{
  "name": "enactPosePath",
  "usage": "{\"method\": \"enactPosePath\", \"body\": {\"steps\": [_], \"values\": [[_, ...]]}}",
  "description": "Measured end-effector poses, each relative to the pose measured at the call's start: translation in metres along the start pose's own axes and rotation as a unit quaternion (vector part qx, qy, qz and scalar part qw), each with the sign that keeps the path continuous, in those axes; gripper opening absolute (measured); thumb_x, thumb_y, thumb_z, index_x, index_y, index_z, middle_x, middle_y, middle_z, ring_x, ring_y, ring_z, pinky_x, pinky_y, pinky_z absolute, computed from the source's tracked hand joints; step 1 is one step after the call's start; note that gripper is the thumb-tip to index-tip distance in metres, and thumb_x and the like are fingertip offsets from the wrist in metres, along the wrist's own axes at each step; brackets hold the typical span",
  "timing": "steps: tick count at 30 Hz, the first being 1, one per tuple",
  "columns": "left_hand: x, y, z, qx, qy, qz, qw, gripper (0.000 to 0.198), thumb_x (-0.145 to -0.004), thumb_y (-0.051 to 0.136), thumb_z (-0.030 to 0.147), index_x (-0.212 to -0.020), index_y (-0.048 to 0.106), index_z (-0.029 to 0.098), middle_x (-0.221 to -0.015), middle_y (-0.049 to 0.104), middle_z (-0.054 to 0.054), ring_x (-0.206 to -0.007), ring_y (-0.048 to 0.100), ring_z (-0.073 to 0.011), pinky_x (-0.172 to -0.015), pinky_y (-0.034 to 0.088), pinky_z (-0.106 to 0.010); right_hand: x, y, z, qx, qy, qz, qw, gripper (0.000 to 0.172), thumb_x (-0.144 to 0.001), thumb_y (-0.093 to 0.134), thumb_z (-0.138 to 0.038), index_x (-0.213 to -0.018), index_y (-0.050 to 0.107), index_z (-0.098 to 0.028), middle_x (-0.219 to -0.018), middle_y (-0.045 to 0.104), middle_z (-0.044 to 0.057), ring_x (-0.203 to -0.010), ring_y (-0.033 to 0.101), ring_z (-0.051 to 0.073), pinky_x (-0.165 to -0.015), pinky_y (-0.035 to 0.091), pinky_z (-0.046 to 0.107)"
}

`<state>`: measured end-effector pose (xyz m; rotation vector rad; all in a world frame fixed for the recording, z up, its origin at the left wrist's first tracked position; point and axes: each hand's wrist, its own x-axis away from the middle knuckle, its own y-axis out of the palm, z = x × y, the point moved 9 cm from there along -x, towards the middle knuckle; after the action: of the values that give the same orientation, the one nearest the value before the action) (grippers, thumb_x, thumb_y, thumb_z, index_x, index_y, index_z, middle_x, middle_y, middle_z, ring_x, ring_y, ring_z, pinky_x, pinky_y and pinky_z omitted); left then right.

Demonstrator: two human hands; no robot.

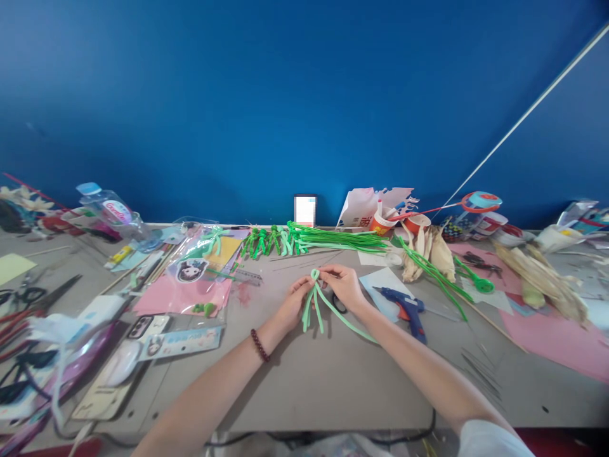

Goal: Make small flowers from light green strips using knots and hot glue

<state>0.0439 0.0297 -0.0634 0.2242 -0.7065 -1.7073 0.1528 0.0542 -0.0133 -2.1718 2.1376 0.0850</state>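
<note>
Both hands meet over the middle of the grey table. My left hand and my right hand pinch a light green pipe cleaner that is bent into loops; its ends hang down and one long strand trails right under my right forearm. My left wrist wears a dark red bead bracelet. Black scissors lie partly hidden under my right hand.
A row of finished green pipe cleaner shapes and a bundle of green stems lie behind my hands. A blue glue gun rests to the right, dried corn husks beyond it. Pink paper, a phone and clutter fill the left side.
</note>
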Motion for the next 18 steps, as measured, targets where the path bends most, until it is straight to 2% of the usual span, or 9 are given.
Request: {"method": "enactPosePath", "body": {"steps": [7,10,14,18], "values": [[0.000,-0.010,0.008,-0.046,0.042,0.051,0.997,0.034,-0.060,0.076,0.042,-0.070,0.058,0.016,-0.047,0.048,0.007,-0.035,0.042,-0.0053,-0.039,0.037,-0.019,-0.001,0.003,-0.003,-0.075,0.033,-0.017,0.996,0.022,-0.066,0.068,-0.035,-0.080,0.069,-0.018,-0.077,0.068,0.003,-0.055,0.056,0.011,-0.057,0.048,0.026],[0.001,-0.011,0.014,-0.090,0.074,0.058,0.991,0.035,-0.062,0.074,0.046,-0.070,0.058,0.016,-0.046,0.050,0.006,-0.035,0.044,-0.0062,-0.039,0.038,-0.020,0.000,0.004,0.001,-0.101,0.058,-0.023,0.993,0.022,-0.066,0.069,-0.037,-0.074,0.067,-0.017,-0.073,0.066,0.003,-0.058,0.056,0.011,-0.058,0.046,0.025],[0.002,-0.009,0.017,-0.115,0.096,0.051,0.987,0.037,-0.063,0.073,0.049,-0.072,0.061,0.015,-0.049,0.052,0.005,-0.037,0.046,-0.0070,-0.041,0.038,-0.020,0.002,0.009,0.007,-0.069,0.080,-0.042,0.994,0.024,-0.067,0.070,-0.039,-0.072,0.068,-0.016,-0.065,0.062,0.001,-0.057,0.053,0.011,-0.057,0.044,0.024],[0.001,-0.010,0.017,-0.117,0.103,0.046,0.987,0.034,-0.067,0.071,0.047,-0.073,0.061,0.015,-0.050,0.053,0.005,-0.038,0.045,-0.0063,-0.042,0.039,-0.020,0.003,0.006,0.002,-0.014,0.055,-0.029,0.998,0.023,-0.065,0.072,-0.037,-0.075,0.067,-0.017,-0.066,0.061,0.000,-0.058,0.051,0.011,-0.055,0.042,0.024]]}}
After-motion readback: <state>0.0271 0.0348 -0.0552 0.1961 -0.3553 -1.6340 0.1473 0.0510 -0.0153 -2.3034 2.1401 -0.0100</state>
